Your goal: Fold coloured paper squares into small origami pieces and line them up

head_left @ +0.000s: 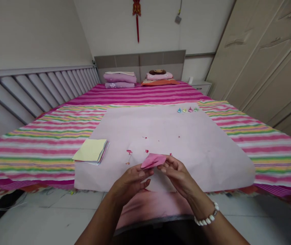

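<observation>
Both hands hold a folded piece of pink paper (153, 160) just above the near edge of a large pale pink sheet (186, 143) spread on the bed. My left hand (131, 180) pinches the paper's left end between thumb and fingers. My right hand (178, 173), with a white bead bracelet on its wrist, pinches the right end. Small red paper scraps (129, 152) lie on the sheet just beyond the hands.
A stack of coloured paper squares (91, 150), yellow on top, lies at the sheet's left edge. Several small folded paper figures (187, 110) sit at its far right. The bed has a striped cover (45, 136), pillows at the headboard, and a wardrobe on the right.
</observation>
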`<state>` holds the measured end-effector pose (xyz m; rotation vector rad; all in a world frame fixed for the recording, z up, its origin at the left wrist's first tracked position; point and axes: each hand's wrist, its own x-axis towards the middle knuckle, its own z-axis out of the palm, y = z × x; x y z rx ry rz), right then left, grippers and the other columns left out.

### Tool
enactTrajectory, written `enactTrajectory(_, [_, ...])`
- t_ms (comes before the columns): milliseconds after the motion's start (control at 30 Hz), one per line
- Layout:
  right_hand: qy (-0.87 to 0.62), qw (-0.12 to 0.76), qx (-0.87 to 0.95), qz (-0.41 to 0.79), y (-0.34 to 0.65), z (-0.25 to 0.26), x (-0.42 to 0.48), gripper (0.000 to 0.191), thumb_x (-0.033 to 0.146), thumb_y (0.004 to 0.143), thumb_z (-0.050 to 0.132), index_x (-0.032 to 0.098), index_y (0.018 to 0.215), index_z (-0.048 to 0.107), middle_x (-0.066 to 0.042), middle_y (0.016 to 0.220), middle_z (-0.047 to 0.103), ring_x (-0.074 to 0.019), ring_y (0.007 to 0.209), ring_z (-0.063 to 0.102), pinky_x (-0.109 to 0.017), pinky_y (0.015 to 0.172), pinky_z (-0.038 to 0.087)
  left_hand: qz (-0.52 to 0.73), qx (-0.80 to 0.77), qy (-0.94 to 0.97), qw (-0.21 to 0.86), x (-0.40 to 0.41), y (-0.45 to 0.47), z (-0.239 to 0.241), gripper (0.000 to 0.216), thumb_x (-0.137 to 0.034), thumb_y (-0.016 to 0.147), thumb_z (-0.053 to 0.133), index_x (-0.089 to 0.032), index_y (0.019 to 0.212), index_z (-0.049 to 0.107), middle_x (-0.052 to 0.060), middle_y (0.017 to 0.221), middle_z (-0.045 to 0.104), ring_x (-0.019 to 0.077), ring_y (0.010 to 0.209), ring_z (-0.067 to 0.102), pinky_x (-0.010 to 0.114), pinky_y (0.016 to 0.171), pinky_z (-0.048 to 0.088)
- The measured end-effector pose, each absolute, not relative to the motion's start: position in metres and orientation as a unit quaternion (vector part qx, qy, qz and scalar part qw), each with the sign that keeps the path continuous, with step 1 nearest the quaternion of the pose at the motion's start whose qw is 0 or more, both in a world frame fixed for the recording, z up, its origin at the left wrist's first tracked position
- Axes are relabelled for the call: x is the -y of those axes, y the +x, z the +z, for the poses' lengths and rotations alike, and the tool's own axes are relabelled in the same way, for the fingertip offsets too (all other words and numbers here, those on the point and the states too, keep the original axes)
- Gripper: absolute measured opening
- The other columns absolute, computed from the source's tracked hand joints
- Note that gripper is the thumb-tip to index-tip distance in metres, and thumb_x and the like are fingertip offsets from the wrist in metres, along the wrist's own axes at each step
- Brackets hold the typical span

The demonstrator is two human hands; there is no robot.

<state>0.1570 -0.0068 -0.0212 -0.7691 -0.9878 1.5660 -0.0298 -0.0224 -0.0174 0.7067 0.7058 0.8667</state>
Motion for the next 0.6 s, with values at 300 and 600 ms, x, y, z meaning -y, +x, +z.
enactTrajectory(300, [-0.402,0.51,0.443,0.619,0.15,-0.026,0.008,0.023,0.034,0.061,0.08,0.016,0.062,0.064,0.004,0.051,0.051,-0.0092,0.048,0.041,-0.022,0.048,0.033,0.443,-0.423,0.447,0.652,0.022,-0.01,-0.005,0.028,-0.034,0.065,0.076,-0.013,0.084,0.072,0.003,0.07,0.067,0.0174,0.07,0.059,0.029,0.069,0.044])
enactTrajectory(600, [-0.401,0.524,0.42,0.624,0.141,-0.027,0.012,0.024,0.034,0.063,0.079,0.016,0.062,0.063,0.004,0.05,0.053,-0.0088,0.046,0.043,-0.022,0.047,0.032,0.484,-0.456,0.447,0.599,0.021,0.004,-0.006,0.03,-0.04,0.076,0.066,-0.011,0.082,0.073,0.003,0.062,0.066,0.0161,0.062,0.058,0.027,0.061,0.043])
